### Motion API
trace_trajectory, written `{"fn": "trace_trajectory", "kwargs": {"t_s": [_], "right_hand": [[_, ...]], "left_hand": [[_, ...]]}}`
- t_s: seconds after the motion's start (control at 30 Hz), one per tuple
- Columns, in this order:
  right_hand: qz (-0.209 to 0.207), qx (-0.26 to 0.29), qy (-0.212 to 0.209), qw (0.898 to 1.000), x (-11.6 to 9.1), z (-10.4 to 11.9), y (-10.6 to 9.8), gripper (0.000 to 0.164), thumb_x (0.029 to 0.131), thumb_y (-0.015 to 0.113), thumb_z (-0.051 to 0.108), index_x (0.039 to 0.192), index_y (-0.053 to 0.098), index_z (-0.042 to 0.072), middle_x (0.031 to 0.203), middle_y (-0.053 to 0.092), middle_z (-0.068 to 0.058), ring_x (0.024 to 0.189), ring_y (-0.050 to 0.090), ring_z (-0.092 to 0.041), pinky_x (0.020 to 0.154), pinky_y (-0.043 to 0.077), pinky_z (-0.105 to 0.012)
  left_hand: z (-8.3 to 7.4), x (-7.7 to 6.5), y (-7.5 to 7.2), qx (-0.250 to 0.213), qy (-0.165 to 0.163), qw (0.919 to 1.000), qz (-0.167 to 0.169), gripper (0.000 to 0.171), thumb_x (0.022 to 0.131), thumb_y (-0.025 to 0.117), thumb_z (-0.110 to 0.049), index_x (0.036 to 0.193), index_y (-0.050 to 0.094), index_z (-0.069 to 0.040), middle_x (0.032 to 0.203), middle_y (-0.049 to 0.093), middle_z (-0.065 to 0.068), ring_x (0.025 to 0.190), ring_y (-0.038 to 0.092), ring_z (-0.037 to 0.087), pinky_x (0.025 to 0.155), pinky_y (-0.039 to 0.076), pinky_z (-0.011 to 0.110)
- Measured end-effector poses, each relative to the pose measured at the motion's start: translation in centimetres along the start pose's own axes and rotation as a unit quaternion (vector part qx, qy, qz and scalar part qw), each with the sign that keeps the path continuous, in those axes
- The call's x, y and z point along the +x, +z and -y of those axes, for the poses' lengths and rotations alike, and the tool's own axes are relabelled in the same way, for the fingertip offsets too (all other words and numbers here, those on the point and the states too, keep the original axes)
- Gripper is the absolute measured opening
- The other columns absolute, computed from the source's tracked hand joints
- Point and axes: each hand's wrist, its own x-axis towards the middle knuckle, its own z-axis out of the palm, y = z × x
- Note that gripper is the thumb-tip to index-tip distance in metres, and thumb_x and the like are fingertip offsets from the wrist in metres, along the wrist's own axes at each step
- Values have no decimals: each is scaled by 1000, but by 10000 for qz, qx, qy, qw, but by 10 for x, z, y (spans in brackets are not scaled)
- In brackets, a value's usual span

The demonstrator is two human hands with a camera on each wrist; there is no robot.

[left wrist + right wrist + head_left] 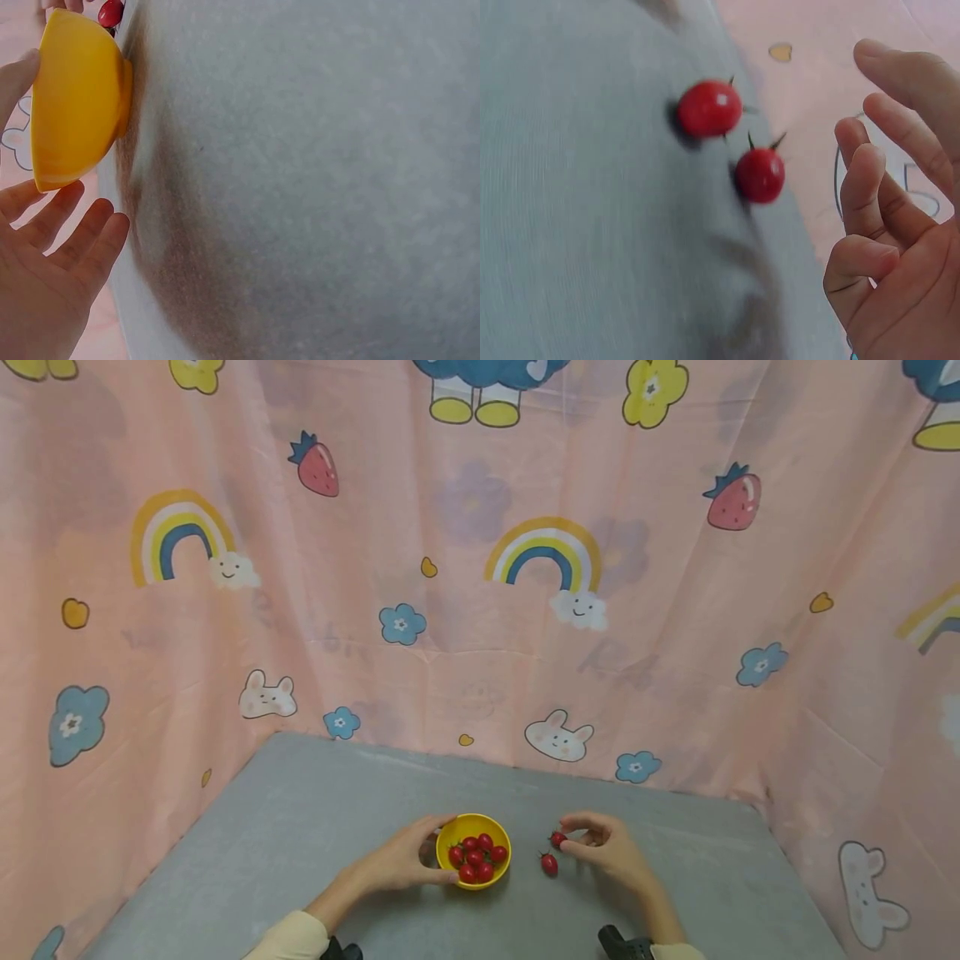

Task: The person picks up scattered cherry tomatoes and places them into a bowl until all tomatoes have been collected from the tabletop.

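Observation:
A yellow bowl (504, 870) holding several red cherry tomatoes (474, 857) stands on the grey table. My left hand (414, 855) holds it from the left, thumb at the near rim and fingers at the far side. In the left wrist view the bowl (79, 105) shows from the side between thumb and fingers. Right of the bowl lie two loose cherry tomatoes, a nearer one (549, 864) and a farther one (558, 839). My right hand (609, 850) hovers beside the farther tomato (760, 175), its thumb and fingers apart with nothing between them.
Grey cloth covers the tabletop (360, 793). A pink curtain (465, 693) printed with rainbows and rabbits hangs along the back and sides of the table. Dark straps sit on both wrists, below light sleeves (292, 937).

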Motion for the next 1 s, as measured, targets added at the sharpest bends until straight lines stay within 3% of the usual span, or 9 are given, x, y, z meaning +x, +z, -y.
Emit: {"fn": "trace_trajectory", "kwargs": {"t_s": [0.2,0.5,0.77,1.0], "right_hand": [[177,-189,32,9997,-3,-8,-12,43,87,81,6,125,65,-6,121,64,-24,68,57,-18,56,46,-25],[328,-373,90,9987,6,-17,-13,56,84,84,8,132,60,-6,122,61,-30,62,56,-18,53,46,-25],[114,-865,257,9959,15,-22,-3,46,80,87,11,120,68,-3,108,69,-16,68,58,-22,58,48,-26],[84,-1097,74,9939,20,-23,0,32,79,87,8,107,73,-1,98,72,-8,79,60,-23,61,47,-27]], "left_hand": [[0,0,0,50,-3,10000,-1,83,87,81,-41,153,42,-10,141,51,5,115,57,18,97,52,36],[-2,0,-1,112,36,9999,-21,83,87,82,-42,153,43,-9,144,51,6,115,57,18,96,52,35],[-1,-1,-1,132,-11,9999,-21,83,87,81,-42,153,43,-9,145,50,6,114,57,18,96,52,35],[-1,0,-1,111,38,9999,-27,82,87,82,-41,153,43,-10,144,50,5,114,57,17,95,52,33]]}}
